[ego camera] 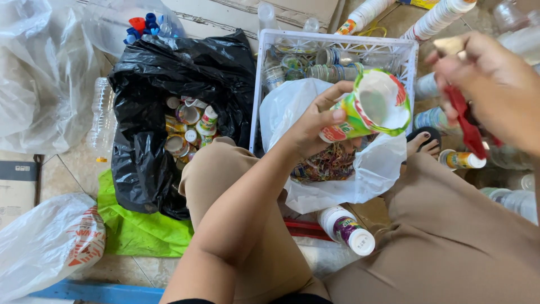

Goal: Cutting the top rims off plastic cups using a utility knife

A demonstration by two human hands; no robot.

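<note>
I held a small plastic cup (374, 104) in my left hand (315, 121), with the fingers closed around its body and its printed label sleeve. The cup was tipped so that its open mouth faced me, directly over the white plastic bag (371, 169) between my knees; I think this was so that anything cut off would fall into the bag, where coloured label strips (329, 163) already lay.

My right hand (495, 84) was clenched on a red cutter (464, 121), its point hanging down, just beside the cup but not touching it. I kept it apart, probably so the blade was away from my left fingers.

Behind the bag stood a white crate (337, 42) with more cups and bottles inside. To the left, a black bag (157, 73) was open and held many small bottles, near enough to reach without standing. One white bottle with a purple label (346, 229) lay on the floor under my left knee. Clear bags (39, 79) were further to the left, well apart from my hands.
</note>
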